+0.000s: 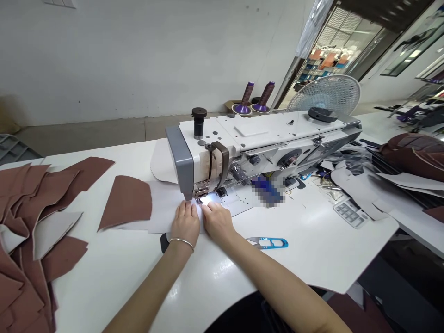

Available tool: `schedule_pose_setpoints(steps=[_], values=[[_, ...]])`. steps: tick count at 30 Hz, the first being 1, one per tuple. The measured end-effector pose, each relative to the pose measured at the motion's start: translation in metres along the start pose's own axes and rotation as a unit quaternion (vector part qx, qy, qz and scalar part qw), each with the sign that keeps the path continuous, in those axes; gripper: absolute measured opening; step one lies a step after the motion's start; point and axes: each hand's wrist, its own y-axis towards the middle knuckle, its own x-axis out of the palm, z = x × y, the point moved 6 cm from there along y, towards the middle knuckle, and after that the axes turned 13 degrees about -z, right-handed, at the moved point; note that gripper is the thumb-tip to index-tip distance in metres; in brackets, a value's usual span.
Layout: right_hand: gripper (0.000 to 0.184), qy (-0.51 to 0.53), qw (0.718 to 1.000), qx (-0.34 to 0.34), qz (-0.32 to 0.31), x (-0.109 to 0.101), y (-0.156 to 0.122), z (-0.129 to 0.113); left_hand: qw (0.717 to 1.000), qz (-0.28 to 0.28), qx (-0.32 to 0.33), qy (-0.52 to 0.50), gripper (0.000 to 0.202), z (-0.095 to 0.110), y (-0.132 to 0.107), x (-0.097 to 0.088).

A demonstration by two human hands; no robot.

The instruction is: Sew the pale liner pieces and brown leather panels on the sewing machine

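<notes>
Under the head of a white sewing machine (215, 138) lies a pale grey fabric piece (161, 208), with a lamp lighting the needle area. My left hand (186, 223) rests on this fabric, its fingers stretched out flat and pointing at the presser foot (199, 200). Close to its right, my right hand (218, 222) has its thumb and bent fingers pressed together at the fabric's edge by the needle. What its fingertips pinch is partly hidden. A brown fabric piece (128, 202) reaches out from the left side of the pale one; whether they are joined, I cannot tell.
Blue-handled thread snips (272, 243) lie right of my right hand. Brown cut pieces (26, 249) are heaped on the left of the white table (114, 286). Two thread cones (247, 97) and a fan (324, 92) stand behind the machine. Scraps (354, 182) lie right.
</notes>
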Motion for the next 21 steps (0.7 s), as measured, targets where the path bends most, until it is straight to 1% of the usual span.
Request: schedule_pose_setpoints(steps=[3,5,8,10,12,14,16,18,21], values=[[0.023,-0.008,1.0,-0.003,-0.002,0.002,-0.003,-0.001,0.998,-0.024,0.054,0.0,0.045,-0.014,0.008,0.002],[0.023,-0.019,1.0,-0.008,-0.004,0.004,-0.004,-0.004,0.996,-0.037,0.084,0.0,0.045,-0.024,0.013,0.001],[0.024,-0.037,0.999,-0.018,-0.008,0.005,-0.001,-0.009,0.995,-0.029,0.096,-0.002,0.042,-0.029,0.016,-0.007],[0.021,-0.042,0.999,-0.023,-0.007,0.005,0.001,-0.011,0.996,-0.005,0.087,0.0,0.038,-0.021,0.011,-0.015],[0.018,-0.043,0.999,-0.022,-0.004,0.004,0.002,-0.012,0.997,0.013,0.073,0.003,0.034,-0.007,0.003,-0.02],[0.019,-0.041,0.999,-0.016,-0.007,0.004,0.001,-0.011,0.998,0.016,0.062,0.006,0.035,0.009,-0.005,-0.02],[0.021,-0.037,0.999,-0.012,-0.02,0.004,-0.001,-0.01,0.999,0.009,0.051,0.011,0.039,0.02,-0.011,-0.017],[0.021,-0.032,0.999,-0.012,-0.033,0.003,-0.003,-0.01,0.999,0.001,0.043,0.018,0.042,0.024,-0.013,-0.013],[0.02,-0.03,0.999,-0.017,-0.039,0.001,-0.007,-0.011,0.999,-0.01,0.038,0.034,0.04,0.019,-0.009,-0.006]])
